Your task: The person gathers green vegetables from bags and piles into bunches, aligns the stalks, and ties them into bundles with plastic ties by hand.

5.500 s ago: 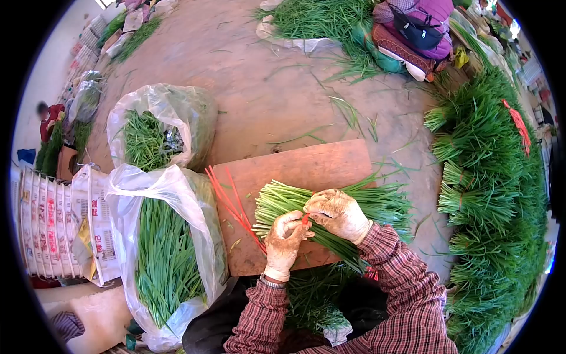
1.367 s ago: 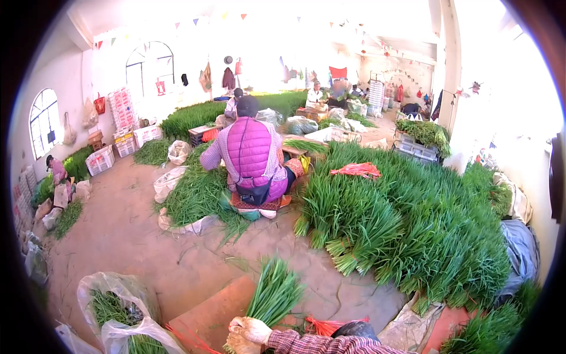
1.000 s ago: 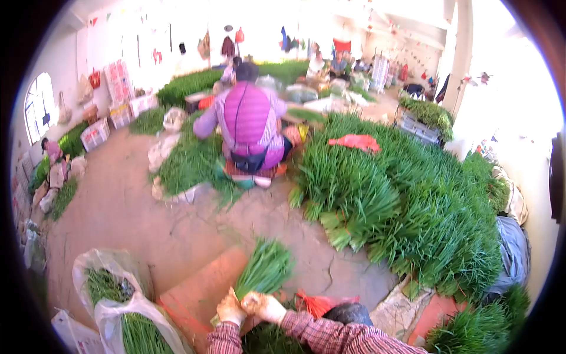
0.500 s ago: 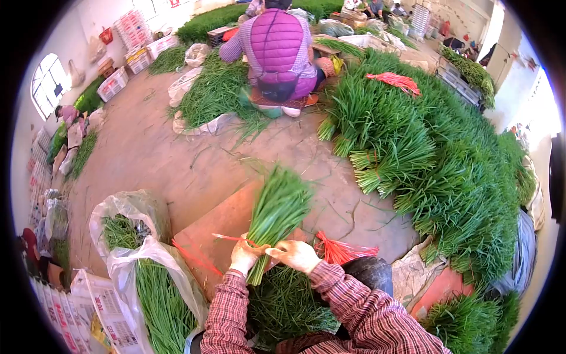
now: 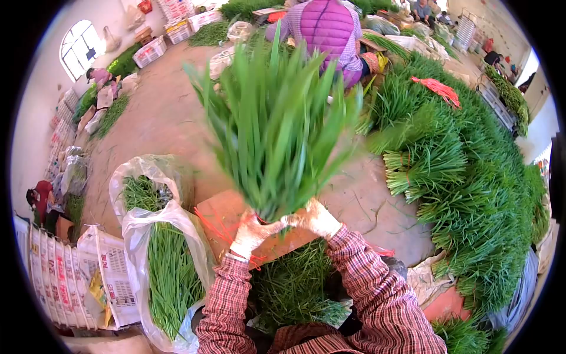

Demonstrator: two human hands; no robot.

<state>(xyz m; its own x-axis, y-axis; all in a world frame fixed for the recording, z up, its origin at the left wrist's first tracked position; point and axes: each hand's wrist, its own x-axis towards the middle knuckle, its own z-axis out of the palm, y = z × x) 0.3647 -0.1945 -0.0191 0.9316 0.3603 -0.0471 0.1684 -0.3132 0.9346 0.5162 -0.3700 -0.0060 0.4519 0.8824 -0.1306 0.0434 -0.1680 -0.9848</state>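
A bunch of green chives (image 5: 271,130) stands upright in front of me, its leaves fanned out and blurred at the edges. My left hand (image 5: 252,235) is closed around the lower left side of its stems. From the right, my right hand (image 5: 315,220) closes on the same base, and the thumbs meet in front. The cut ends are mostly hidden by the fingers. Red strips (image 5: 215,227) lie beside my left hand, over a reddish-brown board (image 5: 227,206). Below my forearms is a heap of loose chives (image 5: 295,283).
To my left, a clear plastic bag (image 5: 206,253) holds long chives, near white printed crates (image 5: 109,265). Bundled chives (image 5: 471,194) are piled along the right, topped with red strips (image 5: 437,91). A person in a purple vest (image 5: 330,29) sits ahead.
Both hands have raised the chives, and the bunch now stands taller and nearer to me. The red strip by my left hand now hangs lower, near the wrist. The view has shifted.
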